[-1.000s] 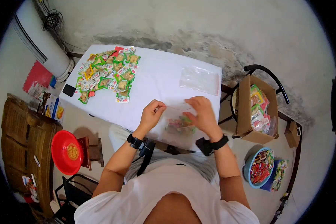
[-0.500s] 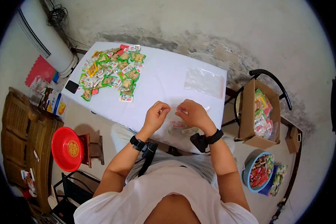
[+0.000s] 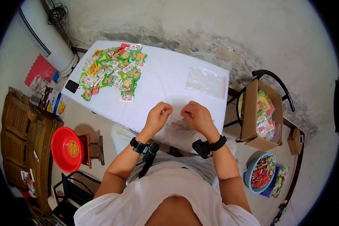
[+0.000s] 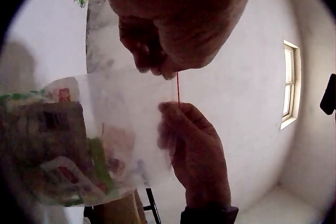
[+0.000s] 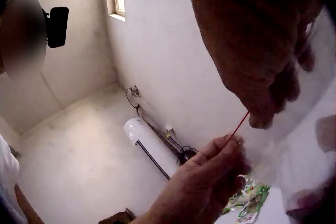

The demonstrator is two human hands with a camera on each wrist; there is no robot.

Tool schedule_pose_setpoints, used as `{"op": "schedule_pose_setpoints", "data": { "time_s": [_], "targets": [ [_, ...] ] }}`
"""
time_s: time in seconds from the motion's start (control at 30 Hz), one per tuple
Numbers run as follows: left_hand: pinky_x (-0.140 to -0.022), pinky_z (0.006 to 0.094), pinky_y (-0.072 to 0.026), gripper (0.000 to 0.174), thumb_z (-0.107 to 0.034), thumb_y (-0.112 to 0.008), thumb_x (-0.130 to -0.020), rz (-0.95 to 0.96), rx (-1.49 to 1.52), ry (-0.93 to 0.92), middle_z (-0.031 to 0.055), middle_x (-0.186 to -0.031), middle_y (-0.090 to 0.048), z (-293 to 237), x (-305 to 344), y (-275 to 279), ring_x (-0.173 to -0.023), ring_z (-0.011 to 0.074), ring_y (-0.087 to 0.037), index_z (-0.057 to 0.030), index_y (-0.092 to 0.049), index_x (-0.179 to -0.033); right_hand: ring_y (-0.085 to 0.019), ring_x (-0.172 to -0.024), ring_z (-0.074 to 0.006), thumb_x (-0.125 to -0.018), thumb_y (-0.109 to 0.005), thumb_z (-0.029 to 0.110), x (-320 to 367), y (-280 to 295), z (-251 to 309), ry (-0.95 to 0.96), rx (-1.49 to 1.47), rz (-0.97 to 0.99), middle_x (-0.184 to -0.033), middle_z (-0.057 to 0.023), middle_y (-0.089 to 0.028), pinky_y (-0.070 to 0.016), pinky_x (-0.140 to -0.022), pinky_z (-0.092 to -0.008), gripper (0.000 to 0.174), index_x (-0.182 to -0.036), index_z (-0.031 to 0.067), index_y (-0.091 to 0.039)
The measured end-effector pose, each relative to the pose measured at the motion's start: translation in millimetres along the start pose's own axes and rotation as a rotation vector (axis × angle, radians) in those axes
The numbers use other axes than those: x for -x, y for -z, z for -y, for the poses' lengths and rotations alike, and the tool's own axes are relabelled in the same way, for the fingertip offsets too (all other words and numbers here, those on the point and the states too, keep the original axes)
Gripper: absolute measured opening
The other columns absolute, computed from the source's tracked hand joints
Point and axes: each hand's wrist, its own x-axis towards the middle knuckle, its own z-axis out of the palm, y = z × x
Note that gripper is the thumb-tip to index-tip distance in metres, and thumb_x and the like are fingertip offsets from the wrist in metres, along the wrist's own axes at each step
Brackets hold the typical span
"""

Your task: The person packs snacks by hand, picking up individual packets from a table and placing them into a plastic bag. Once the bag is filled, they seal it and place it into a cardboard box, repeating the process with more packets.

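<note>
Between both hands hangs a clear zip bag [image 4: 123, 90] with a red line along its top edge and several colourful packets inside. My left hand [image 3: 157, 116] pinches that edge near one end. My right hand [image 3: 199, 118] pinches it farther along, a short gap away. The red edge [image 4: 178, 88] runs straight between the two sets of fingertips in the left wrist view. From the head view, the packets [image 3: 180, 124] show faintly through the plastic, below the hands and over the table's near edge.
Green and white snack packets [image 3: 113, 71] lie heaped on the white table [image 3: 162, 79], beside a black phone [image 3: 72, 86]. Flat clear bags [image 3: 206, 81] rest at its right. A cardboard box [image 3: 248, 113] of packets, a blue basin [image 3: 248, 175] and a red basin [image 3: 62, 158] stand around.
My right hand has come closer to the left along the bag's top edge, then drawn slightly away again. The fingers of both hands are now bent in at that edge.
</note>
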Motion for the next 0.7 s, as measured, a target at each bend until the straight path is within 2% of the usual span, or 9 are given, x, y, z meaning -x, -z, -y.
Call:
{"op": "schedule_pose_setpoints", "data": {
  "time_s": [0.1, 0.2, 0.37, 0.7],
  "targets": [
    [-0.068, 0.0234, -0.0407, 0.010, -0.007, -0.060, -0.081, -0.004, 0.052, 0.019, 0.0042, -0.083, -0.057, 2.3, -2.4, -2.1, -0.076, 0.0126, -0.052, -0.0034, -0.060, -0.090, -0.057, -0.069, -0.0297, -0.074, -0.062, 0.011, -1.0, -1.6, -1.5, 0.003, -0.035, -0.041, -0.074, -0.0092, -0.057, -0.0458, -0.060, -0.0383, 0.006, -0.073, 0.0053, -0.061],
    [-0.069, 0.0227, -0.0409, 0.011, -0.007, -0.062, -0.080, 0.000, -0.028, -0.018, 0.0034, -0.084, -0.058, 4.6, -3.3, -0.1, -0.077, 0.0117, -0.053, -0.0039, -0.062, -0.091, -0.057, -0.070, -0.0299, -0.074, -0.062, 0.010, -1.1, -2.9, -1.7, -0.020, -0.063, -0.039, -0.075, -0.0102, -0.057, -0.0455, -0.061, -0.0381, 0.006, -0.074, 0.0047, -0.061],
    [-0.069, 0.0225, -0.0412, 0.008, -0.006, -0.066, -0.077, -0.018, 0.012, 0.088, 0.0024, -0.081, -0.060, 8.2, -2.8, 1.5, -0.075, 0.0102, -0.053, -0.0029, -0.064, -0.084, -0.056, -0.071, -0.0294, -0.074, -0.063, 0.011, -0.9, -4.1, -3.7, -0.074, -0.097, -0.024, -0.077, -0.0111, -0.057, -0.0450, -0.062, -0.0377, 0.008, -0.075, 0.0037, -0.060],
    [-0.073, 0.0225, -0.0420, 0.004, -0.005, -0.062, -0.081, -0.063, 0.132, 0.046, 0.0015, -0.081, -0.059, 14.0, -1.5, -4.3, -0.077, 0.0093, -0.053, -0.0016, -0.063, -0.084, -0.057, -0.068, -0.0280, -0.075, -0.064, 0.012, 1.8, -5.4, -1.8, -0.100, -0.160, -0.038, -0.076, -0.0108, -0.057, -0.0451, -0.061, -0.0362, 0.009, -0.077, 0.0037, -0.060]
  ]
}}
